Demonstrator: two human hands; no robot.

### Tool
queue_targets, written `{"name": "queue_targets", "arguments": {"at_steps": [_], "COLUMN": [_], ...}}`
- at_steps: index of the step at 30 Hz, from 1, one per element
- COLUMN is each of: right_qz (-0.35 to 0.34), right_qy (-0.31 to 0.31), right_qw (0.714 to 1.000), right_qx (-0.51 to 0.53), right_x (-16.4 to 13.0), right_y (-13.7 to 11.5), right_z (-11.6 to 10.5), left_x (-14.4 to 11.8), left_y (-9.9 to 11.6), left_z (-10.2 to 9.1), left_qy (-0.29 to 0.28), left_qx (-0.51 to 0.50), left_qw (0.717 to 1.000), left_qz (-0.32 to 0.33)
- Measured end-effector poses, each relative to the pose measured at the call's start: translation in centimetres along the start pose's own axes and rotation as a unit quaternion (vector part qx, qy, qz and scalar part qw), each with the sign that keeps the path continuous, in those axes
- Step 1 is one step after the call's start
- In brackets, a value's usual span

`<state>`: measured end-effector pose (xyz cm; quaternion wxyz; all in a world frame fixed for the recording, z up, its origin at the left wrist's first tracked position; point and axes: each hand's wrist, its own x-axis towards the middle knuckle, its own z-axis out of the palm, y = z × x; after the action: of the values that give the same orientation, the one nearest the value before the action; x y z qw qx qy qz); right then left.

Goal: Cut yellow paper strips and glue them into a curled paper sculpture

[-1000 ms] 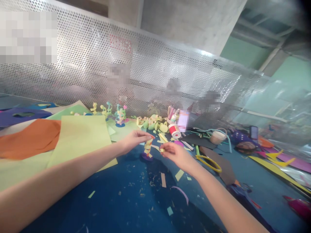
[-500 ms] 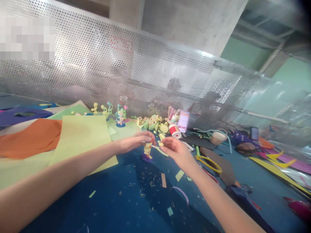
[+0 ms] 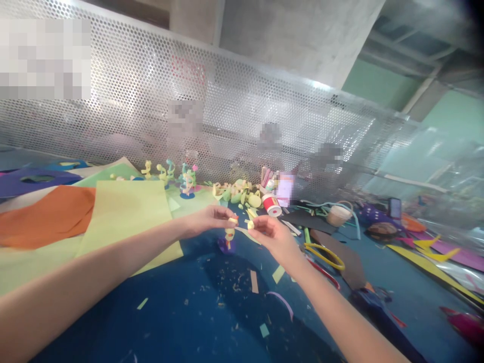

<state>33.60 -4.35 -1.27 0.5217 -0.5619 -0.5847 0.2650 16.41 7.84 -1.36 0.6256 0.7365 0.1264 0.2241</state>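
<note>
Centrally, left hand (image 3: pixel 206 221) pinches top of upright paper figure (image 3: pixel 228 236) on blue surface (image 3: pixel 181 312); right hand (image 3: pixel 273 236), just right, pinches small yellow paper piece (image 3: pixel 250 225) beside figure's top.

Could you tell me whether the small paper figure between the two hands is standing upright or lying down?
Upright. The paper figure stands on its purple base on the blue table, and the left hand pinches its top.
</note>
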Motion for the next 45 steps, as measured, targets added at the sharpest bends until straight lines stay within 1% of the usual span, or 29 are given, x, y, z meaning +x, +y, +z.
{"name": "queue_targets", "arguments": {"at_steps": [3,8,11,16,22,25,30,32,34,36,39,45], "right_qz": [-0.03,-0.07,-0.081,-0.072,-0.062,-0.054,-0.049,-0.047,-0.044,-0.039,-0.034,-0.03], "right_qy": [-0.006,0.018,0.027,0.039,0.037,0.036,0.034,0.033,0.034,0.038,0.042,0.041], "right_qw": [0.999,0.996,0.994,0.995,0.996,0.997,0.998,0.998,0.998,0.998,0.998,0.998], "right_qx": [-0.01,-0.05,-0.062,-0.062,-0.059,-0.046,-0.022,-0.016,-0.012,-0.01,-0.013,-0.033], "right_x": [-0.3,-0.9,-1.0,-0.8,-0.7,-0.7,-0.7,-0.7,-0.6,-0.6,-0.5,-0.5], "right_y": [-0.4,-1.1,-1.2,-0.7,-0.4,-0.4,-0.1,0.1,0.4,0.7,1.0,1.1], "right_z": [0.5,1.3,1.4,1.3,1.1,1.0,1.2,1.3,1.3,1.3,1.3,1.3], "left_x": [0.0,-0.1,-0.2,-0.2,-0.1,-0.2,-0.2,-0.2,-0.1,-0.1,-0.2,0.0], "left_y": [0.0,0.3,0.5,0.5,0.3,0.5,0.5,0.3,0.1,-0.1,-0.1,-0.1], "left_z": [0.5,1.5,1.8,1.9,1.9,1.9,2.0,2.0,2.1,2.1,2.2,2.4], "left_qy": [0.012,0.001,-0.006,0.0,0.044,0.037,0.01,0.014,0.03,0.054,0.067,0.087], "left_qx": [-0.009,-0.027,-0.028,-0.021,-0.022,-0.018,-0.03,-0.032,-0.03,-0.015,0.024,0.076], "left_qw": [1.0,0.999,0.999,1.0,0.999,0.999,0.999,0.999,0.998,0.996,0.994,0.99], "left_qz": [0.02,0.029,0.028,0.02,0.023,0.034,0.027,0.031,0.044,0.064,0.081,0.081]}}
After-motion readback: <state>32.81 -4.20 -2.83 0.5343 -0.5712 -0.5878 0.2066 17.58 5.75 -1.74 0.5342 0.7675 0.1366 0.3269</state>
